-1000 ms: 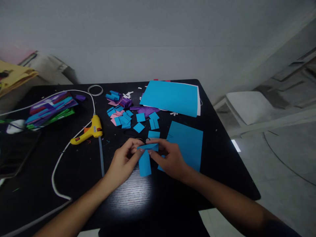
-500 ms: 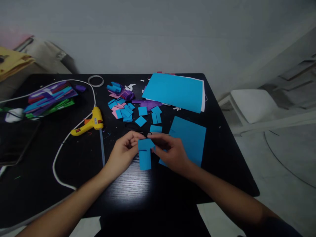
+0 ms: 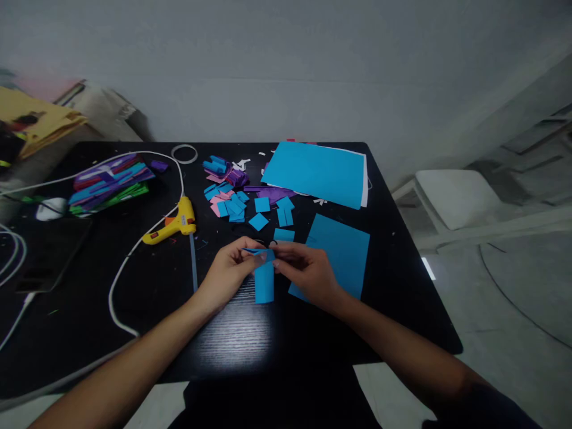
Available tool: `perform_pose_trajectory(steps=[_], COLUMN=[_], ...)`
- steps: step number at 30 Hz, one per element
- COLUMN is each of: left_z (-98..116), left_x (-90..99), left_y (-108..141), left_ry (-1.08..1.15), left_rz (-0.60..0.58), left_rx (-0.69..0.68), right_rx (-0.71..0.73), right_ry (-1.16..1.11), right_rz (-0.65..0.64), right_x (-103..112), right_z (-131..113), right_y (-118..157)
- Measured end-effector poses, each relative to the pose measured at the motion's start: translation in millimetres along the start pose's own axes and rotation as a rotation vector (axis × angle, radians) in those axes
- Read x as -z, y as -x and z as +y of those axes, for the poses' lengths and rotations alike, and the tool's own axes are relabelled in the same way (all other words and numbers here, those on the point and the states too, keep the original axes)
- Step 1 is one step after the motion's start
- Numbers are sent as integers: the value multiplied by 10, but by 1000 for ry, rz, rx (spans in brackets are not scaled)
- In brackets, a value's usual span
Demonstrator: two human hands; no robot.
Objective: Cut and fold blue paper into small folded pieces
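Observation:
Between both hands is a blue paper strip (image 3: 264, 286), hanging down toward me over the table. My left hand (image 3: 232, 265) pinches its upper end, the thumb lying across the paper. From the other side my right hand (image 3: 308, 268) grips the same end with thumb and fingers. A second layer or fold of blue paper shows edge-on at the top, partly hidden by the fingers. Just beyond the hands lie a small blue paper piece (image 3: 283, 235) and a dark looped thing, mostly hidden. A larger blue sheet (image 3: 342, 256) lies beside and partly under my right hand.
A yellow glue gun (image 3: 181, 222) with a clear stick and white cord (image 3: 117, 280) lies to the left. Beyond my hands are small blue and pink paper pieces (image 3: 230, 202) and stacked blue sheets (image 3: 317, 170). Bundled colored strips (image 3: 109, 182) and a dark phone-like device (image 3: 56, 256) are farther left.
The paper's wide upper part, facing me before, is now tipped edge-on, with my left thumb over it. The view has shifted slightly, so the table's things sit a little farther right.

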State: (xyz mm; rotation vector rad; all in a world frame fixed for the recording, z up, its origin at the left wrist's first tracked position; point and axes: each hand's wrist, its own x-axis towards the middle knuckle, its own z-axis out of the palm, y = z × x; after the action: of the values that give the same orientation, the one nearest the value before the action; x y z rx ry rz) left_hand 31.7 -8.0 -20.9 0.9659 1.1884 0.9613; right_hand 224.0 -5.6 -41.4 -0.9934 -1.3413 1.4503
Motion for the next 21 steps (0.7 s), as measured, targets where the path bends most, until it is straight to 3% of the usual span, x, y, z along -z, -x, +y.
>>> perform_pose_trajectory(steps=[9, 21], left_z=[37, 13], left_x=[-20, -25], left_y=[1, -9], left_ry=[29, 85], left_rz=[15, -16], left_rx=[15, 30], right_rx=[-128, -104], right_ry=[-125, -97], right_rz=[-18, -22], right_x=[15, 36], right_z=[-91, -92], right_y=[-5, -29])
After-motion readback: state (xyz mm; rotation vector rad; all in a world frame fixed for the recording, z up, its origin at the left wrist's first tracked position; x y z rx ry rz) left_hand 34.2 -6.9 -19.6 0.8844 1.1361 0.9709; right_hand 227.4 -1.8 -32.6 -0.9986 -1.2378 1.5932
